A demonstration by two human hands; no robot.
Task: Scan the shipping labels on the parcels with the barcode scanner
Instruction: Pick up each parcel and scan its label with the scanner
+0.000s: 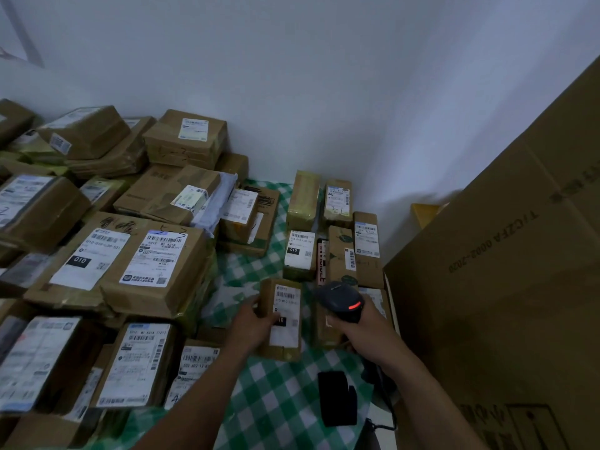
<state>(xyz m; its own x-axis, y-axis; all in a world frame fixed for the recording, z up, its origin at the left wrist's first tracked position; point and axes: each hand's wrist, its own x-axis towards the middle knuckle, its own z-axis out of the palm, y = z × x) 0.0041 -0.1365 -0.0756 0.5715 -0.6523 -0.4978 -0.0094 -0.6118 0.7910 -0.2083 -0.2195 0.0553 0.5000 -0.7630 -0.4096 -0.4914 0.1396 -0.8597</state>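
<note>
Both hands work low over the green checked tablecloth (276, 384): the left hand (251, 323) clasps the left edge of a small brown parcel (281, 323) lying label-up on the cloth, thumb across its white shipping label (286, 315). Just beside it, the right hand (357, 329) is wrapped around the black barcode scanner (342, 300), whose red light glows. Labelled parcels (130, 264) are stacked to the left; a large cardboard box (506, 287) stands right.

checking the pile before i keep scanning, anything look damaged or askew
One thing: the upper parcel in the left pile lies tilted across its neighbours, its tape wrinkled and its label crooked. Nothing looks spilled or torn open.
</note>
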